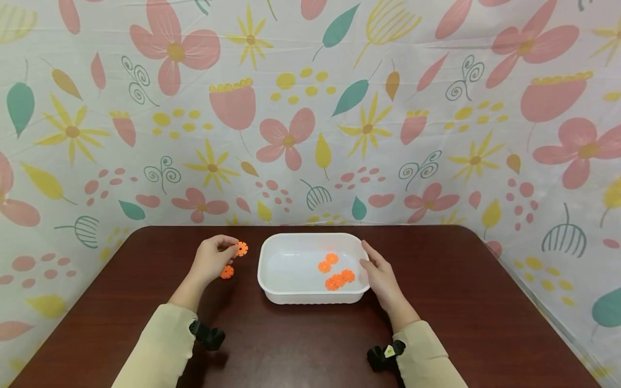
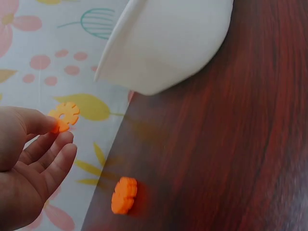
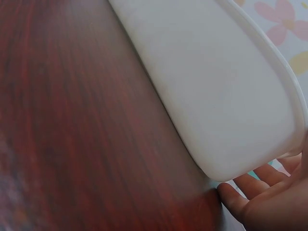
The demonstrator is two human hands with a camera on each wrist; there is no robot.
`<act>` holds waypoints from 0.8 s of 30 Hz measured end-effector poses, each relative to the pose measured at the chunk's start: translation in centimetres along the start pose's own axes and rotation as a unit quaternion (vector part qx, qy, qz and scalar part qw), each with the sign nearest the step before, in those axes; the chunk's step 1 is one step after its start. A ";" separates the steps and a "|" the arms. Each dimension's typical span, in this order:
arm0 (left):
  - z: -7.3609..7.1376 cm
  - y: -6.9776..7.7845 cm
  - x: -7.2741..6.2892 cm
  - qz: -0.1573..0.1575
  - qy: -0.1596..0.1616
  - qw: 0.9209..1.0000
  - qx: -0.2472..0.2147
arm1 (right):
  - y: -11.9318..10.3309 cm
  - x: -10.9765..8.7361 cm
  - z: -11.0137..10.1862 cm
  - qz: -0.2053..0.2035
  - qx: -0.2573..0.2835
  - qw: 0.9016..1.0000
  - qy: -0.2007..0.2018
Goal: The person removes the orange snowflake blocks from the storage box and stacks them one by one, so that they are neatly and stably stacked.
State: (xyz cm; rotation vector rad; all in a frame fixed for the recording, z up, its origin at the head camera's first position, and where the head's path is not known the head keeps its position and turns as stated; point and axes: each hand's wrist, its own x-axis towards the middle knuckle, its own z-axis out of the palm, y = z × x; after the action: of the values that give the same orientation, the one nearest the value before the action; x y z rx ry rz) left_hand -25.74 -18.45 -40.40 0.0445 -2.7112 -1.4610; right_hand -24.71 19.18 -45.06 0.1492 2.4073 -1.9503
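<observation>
Between the thumb and fingertips of my left hand (image 1: 212,260) is an orange notched plastic disc (image 1: 241,248), shaped like a flower with a hole in its middle. In the left wrist view, that disc (image 2: 67,115) is pinched near its edge. Below it, a short stack of similar orange discs (image 2: 124,195) sits on the table. The white plastic tub (image 1: 310,297) stands to the right, with several orange discs (image 1: 335,281) lying in its right half. My right hand (image 1: 385,280) holds the tub's right end, its thumb at the rim and its fingers along the outer wall (image 3: 216,115).
A dark red-brown wooden table (image 1: 301,345) bears everything. Behind it hangs a white cloth (image 1: 310,178) printed with flowers and leaves, close along the far edge. Black wrist cameras (image 1: 207,335) are strapped at both sleeves.
</observation>
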 end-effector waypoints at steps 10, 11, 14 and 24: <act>-0.9 -1.7 -0.2 -0.002 -0.007 1.000 0.016 | -0.4 0.2 -0.1 -0.004 -0.004 1.000 -0.005; -1.0 -1.8 -0.2 -0.003 -0.007 1.000 0.017 | -0.4 0.2 -0.2 -0.005 -0.004 1.000 -0.007; -1.3 -2.3 -0.3 -0.006 -0.010 1.000 0.026 | -0.4 0.2 -0.2 -0.007 0.001 1.000 -0.008; -1.9 -3.3 -0.8 -0.042 -0.023 0.998 0.029 | 0.0 -0.1 0.1 -0.004 0.006 1.000 -0.004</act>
State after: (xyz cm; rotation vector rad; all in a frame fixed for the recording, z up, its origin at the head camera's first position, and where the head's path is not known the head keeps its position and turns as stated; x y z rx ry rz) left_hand -24.84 -21.79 -42.19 0.1313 -2.8212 -1.4220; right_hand -24.59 19.07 -45.04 0.1319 2.3957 -1.9639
